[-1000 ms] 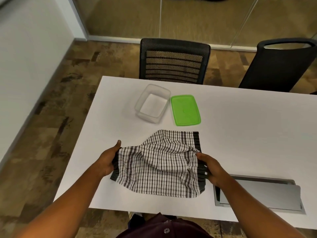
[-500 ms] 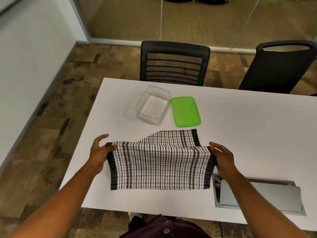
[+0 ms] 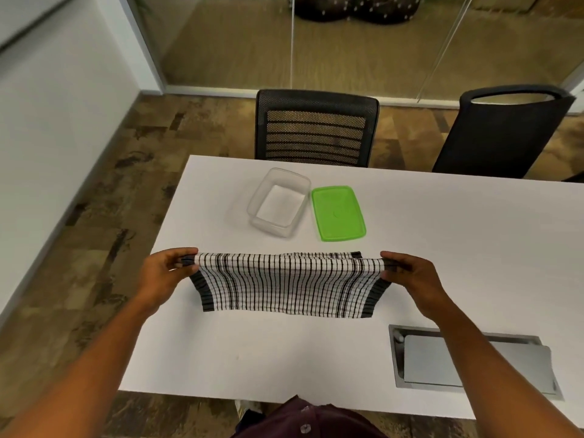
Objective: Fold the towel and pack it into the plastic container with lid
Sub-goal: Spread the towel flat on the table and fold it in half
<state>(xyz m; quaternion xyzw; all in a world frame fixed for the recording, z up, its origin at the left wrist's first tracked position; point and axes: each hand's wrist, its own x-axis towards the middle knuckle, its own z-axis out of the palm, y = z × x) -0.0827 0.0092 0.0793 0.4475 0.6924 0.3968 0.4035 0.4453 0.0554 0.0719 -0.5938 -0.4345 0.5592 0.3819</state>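
A black-and-white checked towel (image 3: 287,284) with dark end bands hangs stretched between my hands above the white table (image 3: 458,235). My left hand (image 3: 164,273) pinches its left top corner and my right hand (image 3: 407,273) pinches its right top corner. The towel's upper edge is taut and its lower edge hangs toward me. Beyond the towel stands a clear plastic container (image 3: 278,202), open and with nothing in it. A green lid (image 3: 338,212) lies flat just to its right.
A metal cable hatch (image 3: 471,358) is set into the table at the near right. Two black chairs (image 3: 316,128) (image 3: 502,131) stand at the table's far edge. The table's left edge drops to a brown carpeted floor (image 3: 94,235); a glass wall stands behind.
Both hands have lifted the towel and pulled its top corners apart and away from me; it went from bunched and sagging to stretched taut.
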